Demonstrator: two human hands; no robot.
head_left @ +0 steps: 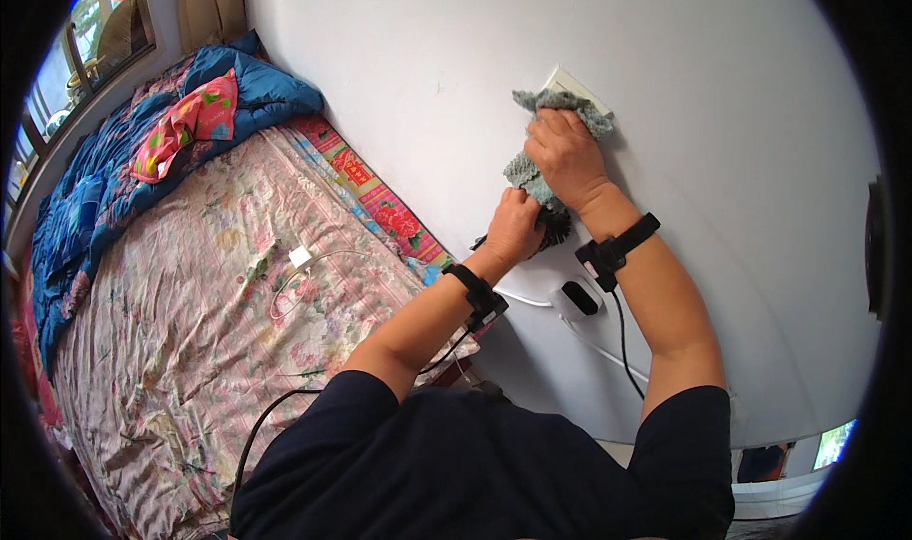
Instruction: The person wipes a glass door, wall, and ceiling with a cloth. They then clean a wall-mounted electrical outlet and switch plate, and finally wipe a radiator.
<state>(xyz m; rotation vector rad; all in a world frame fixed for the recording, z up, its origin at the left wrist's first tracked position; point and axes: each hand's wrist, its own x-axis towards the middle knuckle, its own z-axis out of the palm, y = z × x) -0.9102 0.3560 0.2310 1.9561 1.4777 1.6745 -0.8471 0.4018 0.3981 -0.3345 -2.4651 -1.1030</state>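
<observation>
A grey-green fuzzy cloth [529, 172] hangs between my two hands in front of the pale wall. My right hand [566, 152] grips its upper part, against the lower edge of a cream wall switch plate [568, 84], which the cloth partly covers. Lower and to the left, my left hand [514, 225] closes on the lower end of the cloth. With it, at that hand, is a black bristled thing, perhaps a brush [556, 228], partly hidden by the fingers. Black straps with small devices sit on both wrists.
Below my hands, a white and black device [576, 300] with white cables is at the wall [712, 148]. To the left is a bed with a floral sheet [214, 291], a white charger [301, 257] and a blue quilt [249, 95]. Black cables run from my wrists.
</observation>
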